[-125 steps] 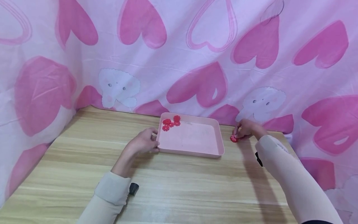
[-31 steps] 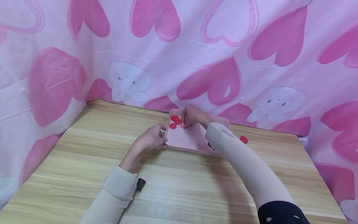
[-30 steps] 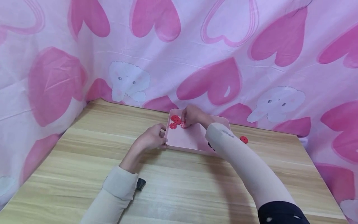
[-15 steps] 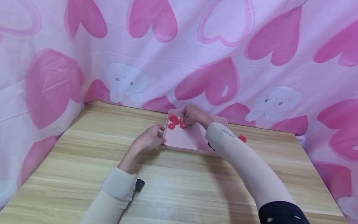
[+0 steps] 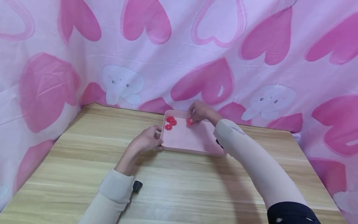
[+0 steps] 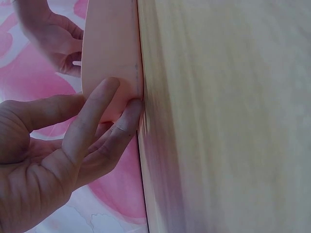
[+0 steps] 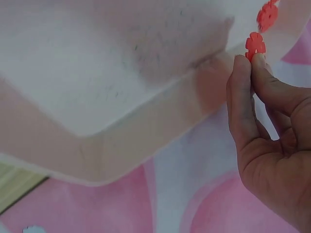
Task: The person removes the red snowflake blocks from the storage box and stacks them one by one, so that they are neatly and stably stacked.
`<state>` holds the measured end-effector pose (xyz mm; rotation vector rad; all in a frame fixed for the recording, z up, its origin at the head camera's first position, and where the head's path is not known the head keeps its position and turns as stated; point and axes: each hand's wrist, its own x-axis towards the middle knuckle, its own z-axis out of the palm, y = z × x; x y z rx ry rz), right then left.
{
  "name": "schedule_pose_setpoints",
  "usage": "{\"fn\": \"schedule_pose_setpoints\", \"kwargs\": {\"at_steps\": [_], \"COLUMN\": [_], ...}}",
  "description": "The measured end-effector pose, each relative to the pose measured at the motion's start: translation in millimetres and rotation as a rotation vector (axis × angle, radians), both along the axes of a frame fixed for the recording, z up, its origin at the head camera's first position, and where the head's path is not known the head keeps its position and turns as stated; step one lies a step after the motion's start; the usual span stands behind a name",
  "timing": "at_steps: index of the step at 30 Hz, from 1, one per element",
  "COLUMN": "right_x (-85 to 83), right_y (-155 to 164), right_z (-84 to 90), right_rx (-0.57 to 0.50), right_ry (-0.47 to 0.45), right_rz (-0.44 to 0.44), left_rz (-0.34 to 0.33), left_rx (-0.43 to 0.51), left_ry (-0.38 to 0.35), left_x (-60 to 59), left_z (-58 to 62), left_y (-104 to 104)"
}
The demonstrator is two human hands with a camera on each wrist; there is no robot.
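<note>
In the head view, my left hand grips the left end of a shallow pink tray. The left wrist view shows thumb and fingers against the tray's outer wall. Over the tray's far side, my right hand pinches a red flower-shaped plastic disc between thumb and fingertip. That notched disc stands on edge in the right wrist view, apart from another red disc. Several more red flower-shaped discs lie clustered in the tray's far left corner.
The tray rests on a wood-grain table, near its back edge. A pink curtain with hearts hangs right behind and along the sides. My right forearm sleeve crosses the tray's right end and covers part of the table.
Earlier my right hand was at a red disc on the table right of the tray, then among the discs inside. It has just moved right and up with one disc. My left hand keeps its place.
</note>
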<state>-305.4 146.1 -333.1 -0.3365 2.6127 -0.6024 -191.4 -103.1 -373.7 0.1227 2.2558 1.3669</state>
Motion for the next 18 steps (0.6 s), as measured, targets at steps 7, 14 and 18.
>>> {"fn": "schedule_pose_setpoints", "kwargs": {"at_steps": [7,14,18], "right_x": [0.5,3.8,6.4], "right_y": [26,66,89], "right_z": [12.6,19.9,24.7], "right_rx": [-0.051,-0.085,-0.036], "right_ry": [-0.012,0.027,0.065], "right_rz": [-0.035,-0.06,-0.048], "left_rz": [0.001,-0.003,-0.005], "left_rx": [-0.015,-0.013,-0.012], "left_ry": [0.0,0.001,-0.002], "left_x": [-0.4,0.4,0.8], "left_z": [-0.6,-0.1,0.7], "left_y": [0,0,0]}}
